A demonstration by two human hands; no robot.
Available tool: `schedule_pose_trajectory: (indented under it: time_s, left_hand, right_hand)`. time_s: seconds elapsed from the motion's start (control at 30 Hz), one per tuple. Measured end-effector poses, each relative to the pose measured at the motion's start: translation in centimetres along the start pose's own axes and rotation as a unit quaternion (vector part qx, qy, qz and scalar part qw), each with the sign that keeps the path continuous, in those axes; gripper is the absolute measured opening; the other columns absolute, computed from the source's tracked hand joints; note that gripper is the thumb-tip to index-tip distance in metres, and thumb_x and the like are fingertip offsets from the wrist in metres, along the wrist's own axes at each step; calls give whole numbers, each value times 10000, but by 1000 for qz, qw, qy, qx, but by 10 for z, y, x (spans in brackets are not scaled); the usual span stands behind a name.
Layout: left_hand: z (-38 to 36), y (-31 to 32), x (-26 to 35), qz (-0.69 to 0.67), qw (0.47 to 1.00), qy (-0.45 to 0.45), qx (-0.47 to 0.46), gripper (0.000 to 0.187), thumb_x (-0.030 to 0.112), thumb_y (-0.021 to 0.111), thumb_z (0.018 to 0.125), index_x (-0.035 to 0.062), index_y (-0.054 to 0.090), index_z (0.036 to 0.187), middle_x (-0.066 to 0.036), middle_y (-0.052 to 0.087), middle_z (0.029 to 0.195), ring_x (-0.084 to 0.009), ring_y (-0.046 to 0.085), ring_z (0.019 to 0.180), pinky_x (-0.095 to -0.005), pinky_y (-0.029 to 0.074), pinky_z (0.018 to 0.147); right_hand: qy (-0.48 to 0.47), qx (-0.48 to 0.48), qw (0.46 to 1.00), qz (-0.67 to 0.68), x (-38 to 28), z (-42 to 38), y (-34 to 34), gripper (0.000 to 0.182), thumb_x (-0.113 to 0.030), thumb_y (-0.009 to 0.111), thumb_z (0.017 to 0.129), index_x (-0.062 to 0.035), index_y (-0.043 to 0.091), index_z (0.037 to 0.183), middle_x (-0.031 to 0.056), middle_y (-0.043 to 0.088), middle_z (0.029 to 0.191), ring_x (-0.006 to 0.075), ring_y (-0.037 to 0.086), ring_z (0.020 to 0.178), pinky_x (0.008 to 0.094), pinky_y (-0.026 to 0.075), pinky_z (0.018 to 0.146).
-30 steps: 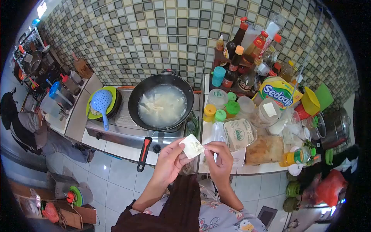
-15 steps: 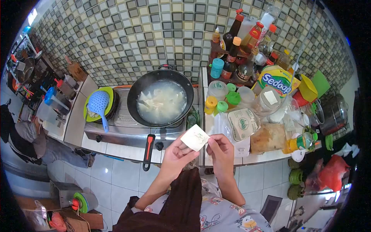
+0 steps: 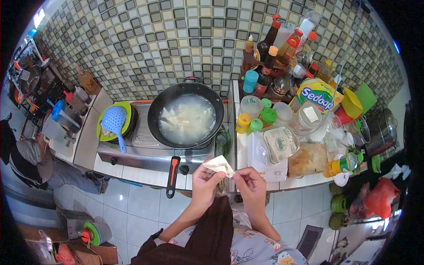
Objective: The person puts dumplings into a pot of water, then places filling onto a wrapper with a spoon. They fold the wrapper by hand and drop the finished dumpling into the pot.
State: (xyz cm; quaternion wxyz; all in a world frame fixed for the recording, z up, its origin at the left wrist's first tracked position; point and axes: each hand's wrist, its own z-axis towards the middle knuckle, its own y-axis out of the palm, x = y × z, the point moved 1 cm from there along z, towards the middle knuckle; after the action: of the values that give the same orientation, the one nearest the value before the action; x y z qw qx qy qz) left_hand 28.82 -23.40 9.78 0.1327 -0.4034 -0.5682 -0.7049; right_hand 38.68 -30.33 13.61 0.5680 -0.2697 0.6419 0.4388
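A pale square wonton wrapper point(image 3: 218, 164) is between my two hands, just in front of the stove edge. It is folded over into a pointed shape, and any filling inside is hidden. My left hand point(image 3: 205, 185) holds it from the left, thumb on top and fingers beneath. At its right corner, my right hand point(image 3: 251, 184) pinches it between thumb and fingertips. Beyond my hands, a black wok point(image 3: 153, 114) stands on the stove with pale folded wontons point(image 3: 181, 120) in cloudy, steaming water.
The wok's handle point(image 3: 173, 176) sticks out over the counter edge. A blue slotted spoon point(image 3: 114, 119) rests on a green plate point(image 3: 101, 132) at left. Right of the stove stand jars, sauce bottles point(image 3: 267, 62), a plastic tub point(image 3: 280, 145) and a chopping board point(image 3: 307, 159).
The wrapper lay flat and spread with dark specks on its face; now it is folded over. My right fingers have closed on its corner, and both hands sit slightly lower in view.
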Motion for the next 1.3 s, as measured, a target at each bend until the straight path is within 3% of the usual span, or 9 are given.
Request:
schedule_pose_trajectory:
  time_s: [0.03, 0.1, 0.2, 0.37, 0.43, 0.53, 0.6, 0.87, 1.3]
  left_hand:
    - [-1, 2, 0, 0, 1000, 0, -1, 341, 6, 645, 747, -26, 506, 1057, -92, 605, 952, -141, 587, 849, -240, 459, 749]
    - [-3, 6, 2, 7, 1000, -11, 15, 335, 149, 663, 766, -7, 505, 1016, -107, 601, 921, -184, 596, 827, -312, 473, 765]
    - [-4, 10, -1, -2, 999, -10, 42, 293, 170, 643, 788, 3, 511, 989, -96, 602, 881, -166, 593, 787, -290, 472, 739]
    - [-5, 14, -1, -17, 997, -31, 64, 228, 109, 600, 813, -11, 515, 987, -86, 610, 861, -125, 588, 750, -237, 464, 680]
    - [-5, 16, 0, -29, 997, -29, 69, 201, 52, 573, 824, -21, 515, 1002, -84, 617, 858, -102, 587, 722, -211, 462, 634]
    - [-7, 15, 0, -28, 996, -41, 72, 188, 59, 569, 829, -21, 520, 992, -79, 618, 855, -96, 584, 715, -212, 461, 633]
    - [-7, 11, -2, -4, 996, -56, 76, 198, 139, 610, 813, 2, 537, 936, -73, 608, 857, -130, 587, 762, -251, 467, 690]
    - [-8, 12, -3, 13, 994, -77, 78, 175, 171, 599, 823, 21, 569, 908, -76, 618, 849, -131, 585, 777, -244, 463, 695]
    - [-11, 18, -2, -25, 996, -78, 29, 209, 191, 566, 846, 7, 570, 945, -115, 612, 922, -154, 586, 793, -277, 461, 726]
  right_hand:
    - [-16, -3, 1000, -16, 0, -1, 0, 85, -64, 577, 825, 8, 558, 865, -34, 516, 709, 16, 441, 628, 159, 341, 557]
    - [-27, -8, 999, -34, 5, -2, -1, 98, -66, 581, 821, 8, 561, 881, -29, 526, 713, 18, 445, 622, 164, 348, 548]
    - [-59, 0, 996, -73, 6, -2, 0, 133, -67, 602, 801, -1, 570, 912, -12, 550, 732, 25, 456, 607, 174, 362, 531]
    - [-118, 11, 971, -210, -5, -3, 3, 230, -11, 656, 724, -11, 554, 931, 29, 563, 775, 53, 467, 605, 193, 380, 551]
    - [-207, 30, 937, -278, -4, -2, 5, 273, -16, 691, 678, -30, 569, 921, 43, 558, 752, 72, 460, 549, 202, 376, 505]
    - [-248, 50, 918, -307, -1, -1, 5, 219, -22, 685, 689, -31, 581, 882, 48, 554, 747, 78, 458, 537, 206, 369, 493]
    - [-252, 57, 916, -307, 1, -1, 5, 201, -22, 684, 690, -29, 584, 865, 49, 553, 742, 77, 455, 530, 207, 363, 483]
    - [-271, 79, 913, -296, 5, -1, 7, 147, -23, 674, 707, -28, 581, 821, 39, 557, 691, 66, 437, 500, 202, 343, 460]
    - [-184, 75, 945, -260, 1, -4, 3, 148, -36, 687, 702, -6, 584, 805, 14, 543, 664, 40, 435, 521, 187, 345, 475]
